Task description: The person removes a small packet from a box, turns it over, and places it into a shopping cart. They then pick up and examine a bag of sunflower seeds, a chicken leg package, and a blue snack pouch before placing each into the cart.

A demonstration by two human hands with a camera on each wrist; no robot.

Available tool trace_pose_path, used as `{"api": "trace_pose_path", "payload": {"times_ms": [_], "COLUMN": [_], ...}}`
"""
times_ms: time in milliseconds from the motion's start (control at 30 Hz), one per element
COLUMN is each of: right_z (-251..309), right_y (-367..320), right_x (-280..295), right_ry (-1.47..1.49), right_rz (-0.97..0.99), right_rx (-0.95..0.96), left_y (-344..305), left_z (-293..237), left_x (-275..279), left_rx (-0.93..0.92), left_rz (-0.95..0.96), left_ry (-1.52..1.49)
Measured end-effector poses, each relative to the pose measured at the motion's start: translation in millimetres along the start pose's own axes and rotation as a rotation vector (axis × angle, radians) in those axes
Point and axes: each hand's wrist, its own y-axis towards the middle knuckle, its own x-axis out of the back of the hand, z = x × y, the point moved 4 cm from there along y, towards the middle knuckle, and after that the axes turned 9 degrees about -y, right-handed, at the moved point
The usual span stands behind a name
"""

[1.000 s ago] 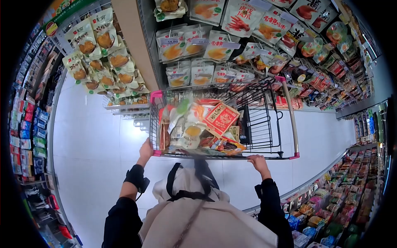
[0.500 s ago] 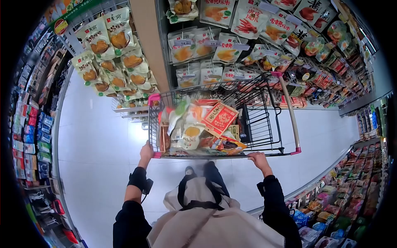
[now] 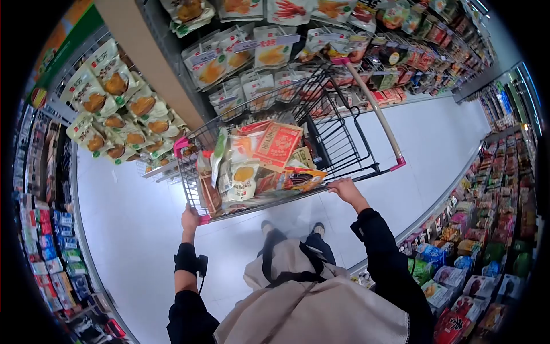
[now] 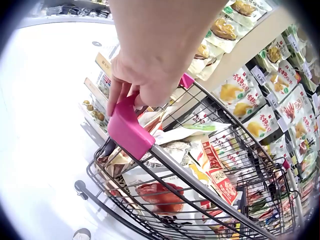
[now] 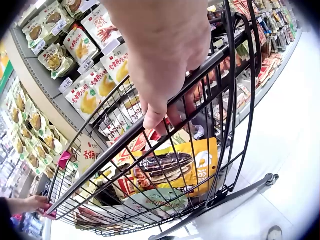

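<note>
A black wire shopping cart [image 3: 366,171] with pink corners stands crosswise before the person, holding a red packet [image 3: 278,144], a yellow packet [image 5: 176,167] and several other bags. My left hand [image 3: 189,219] grips the front near corner; in the left wrist view the hand [image 4: 145,82] has its fingers curled round the end by the pink corner piece [image 4: 128,131]. On the near side rim, my right hand [image 3: 346,191] is curled over the bar, and in the right wrist view the hand [image 5: 167,90] has thumb and fingers round that rim [image 5: 115,148].
Hanging snack bags [image 3: 143,104] on a rack and shelves of packets [image 3: 269,51] stand beyond the cart. More packed shelves line the left [image 3: 48,241] and the right [image 3: 487,229]. White floor [image 3: 132,229] lies between them, with the person's feet on it.
The cart has turned, its handle end swinging away and its front corner coming nearer and left. Both hands have stayed on it. The view of the shelves has shifted and tilted.
</note>
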Motion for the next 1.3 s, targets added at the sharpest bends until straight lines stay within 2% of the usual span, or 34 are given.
{"api": "trace_pose_path", "payload": {"times_ms": [200,267,300,333,367,400,467,567,633,667,700,733,933,1033,1133,1300], "right_z": [-4.2,-7.3,-4.7,-5.0,-4.2,-3.7,-9.9,-28.8,-50.1,-61.2,-69.8,-80.1,-162.7,-199.8,-228.3,-255.3], "right_y": [-1.4,0.9,-1.1,-4.4,-6.9,-11.7,-24.1,-55.3,-81.0,-95.3,-113.2,-129.2,-227.3,-275.4,-318.5,-372.4], "right_x": [-5.7,-13.1,-5.4,7.6,19.6,31.8,59.7,93.9,109.4,114.5,124.4,129.9,109.5,88.4,71.1,64.6], "right_ry": [0.017,0.001,0.049,0.181,0.313,0.447,0.483,0.521,0.548,0.536,0.621,0.706,0.765,0.847,0.895,0.903], "right_rz": [0.026,0.024,-0.013,-0.101,-0.188,-0.273,-0.463,-0.703,-0.802,-0.857,-0.870,-0.883,-0.977,-0.962,-0.954,-0.988], "right_rx": [-0.018,-0.007,0.011,-0.007,-0.020,-0.030,-0.029,-0.118,-0.169,-0.186,-0.237,-0.288,-0.460,-0.590,-0.655,-0.694], "left_y": [3.8,5.5,9.8,8.3,6.9,7.7,1.5,-29.6,-58.9,-79.9,-94.3,-109.8,-195.0,-226.9,-260.5,-303.0], "left_z": [5.7,-1.6,-1.0,-19.6,-33.4,-55.7,-97.2,-197.9,-263.4,-302.3,-328.3,-354.5,-468.8,-506.6,-545.3,-595.8], "left_x": [-3.5,0.4,-1.5,3.3,4.6,4.0,4.3,11.8,15.4,20.3,18.3,16.8,-16.1,-45.5,-65.7,-95.5], "left_rx": [0.066,0.118,0.088,0.060,0.121,0.001,-0.234,-0.478,-0.504,-0.598,-0.643,-0.668,-0.837,-0.823,-0.950,-1.019], "left_rz": [0.039,0.128,0.048,-0.032,-0.053,-0.103,-0.194,-0.184,-0.130,-0.127,-0.144,-0.109,-0.042,0.053,0.068,0.137], "left_ry": [0.059,0.036,0.031,0.025,-0.047,-0.074,-0.122,-0.175,-0.182,-0.238,-0.197,-0.284,-0.342,-0.418,-0.360,-0.384]}}
